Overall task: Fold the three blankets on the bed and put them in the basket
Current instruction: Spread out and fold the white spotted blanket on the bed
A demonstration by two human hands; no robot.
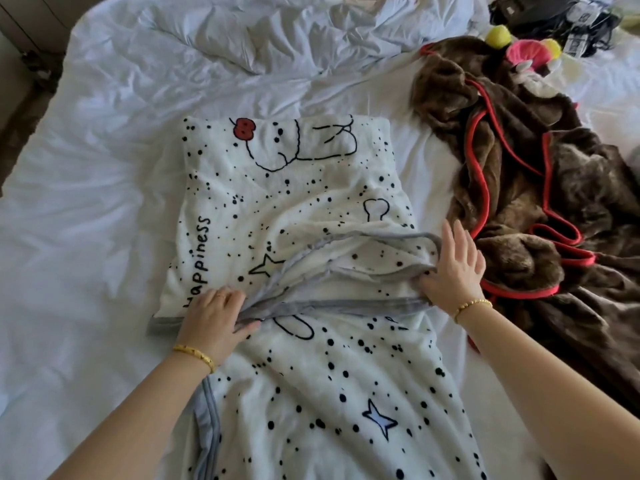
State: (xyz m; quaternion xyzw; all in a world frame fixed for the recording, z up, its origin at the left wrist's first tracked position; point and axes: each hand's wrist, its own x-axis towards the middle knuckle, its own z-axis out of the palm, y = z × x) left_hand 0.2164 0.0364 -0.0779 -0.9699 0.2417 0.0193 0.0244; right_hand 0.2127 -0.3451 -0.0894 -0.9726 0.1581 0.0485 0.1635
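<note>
A white blanket (277, 188) with black dots, drawn stars and a grey hem lies partly folded in the middle of the bed, running down toward me. My left hand (213, 318) grips the grey hem at the blanket's left side, fingers curled over the edge. My right hand (453, 268) holds the hem at the right side, thumb tucked under the fold and fingers spread on top. A brown fleece blanket (540, 216) with red trim lies crumpled to the right. No third blanket or basket is in view.
The bed (86, 202) is covered by a rumpled white sheet. Bright plush toys (526, 50) and a heap of dark items (554, 15) lie at the far right corner. The bed's left edge drops to a dark floor (20, 109).
</note>
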